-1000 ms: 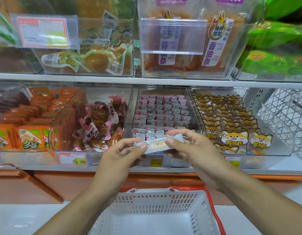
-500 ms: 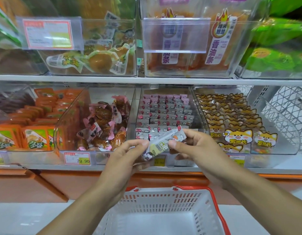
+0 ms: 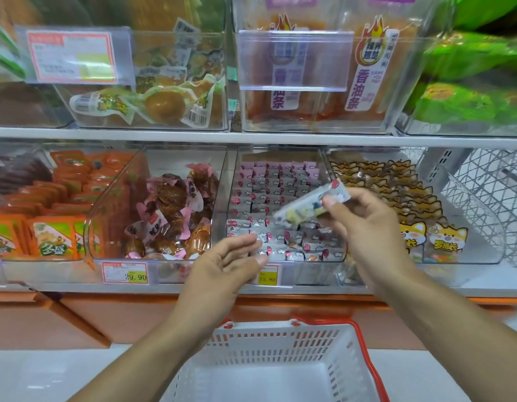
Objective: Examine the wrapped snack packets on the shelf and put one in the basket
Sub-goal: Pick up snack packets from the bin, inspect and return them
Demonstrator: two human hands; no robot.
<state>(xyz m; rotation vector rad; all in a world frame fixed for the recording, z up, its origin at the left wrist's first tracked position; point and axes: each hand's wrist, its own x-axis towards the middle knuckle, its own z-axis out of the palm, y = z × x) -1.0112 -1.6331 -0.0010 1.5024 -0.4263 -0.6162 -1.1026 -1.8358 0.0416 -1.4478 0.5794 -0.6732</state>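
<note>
1 basket [image 3: 283, 338], white with red rim and handles, is seen nearest the camera, low and centred under both forearms, and nothing can be made out inside the part that shows. above it the left hand [image 3: 222, 268] is held with fingers loosely extended and slightly apart, gripping nothing, its fingertips just in front of the lower edge of the clear bin [image 3: 280, 158] of small pink-and-white packets [image 3: 268, 187]. the right hand [image 3: 364, 224] is raised higher and further right, and 1 snack packet [image 3: 309, 206] is pinched at its right end between thumb and fingertips; the packet is tilted, left end lower, and is blurred, so its print cannot be read. it hangs over the open bin, not over the basket.

the main risk is judged to be a slip: only 1 end of a slick wrapper is held, with no support from the other hand, so a loose pinch could let it drop back among identical packets in the bin, or onto the shelf edge [image 3: 164, 287]. a drop could also miss the basket if the packet is released before it is brought down and toward the body, since the basket sits well below and nearer than the hand. the bin's front wall could be clipped by the lowered wrist.

further back, neighbouring bins of brown wrapped snacks [image 3: 170, 216] and cat-printed packs [image 3: 408, 204] are seen, with an upper shelf [image 3: 251, 137] of larger packs behind.
</note>
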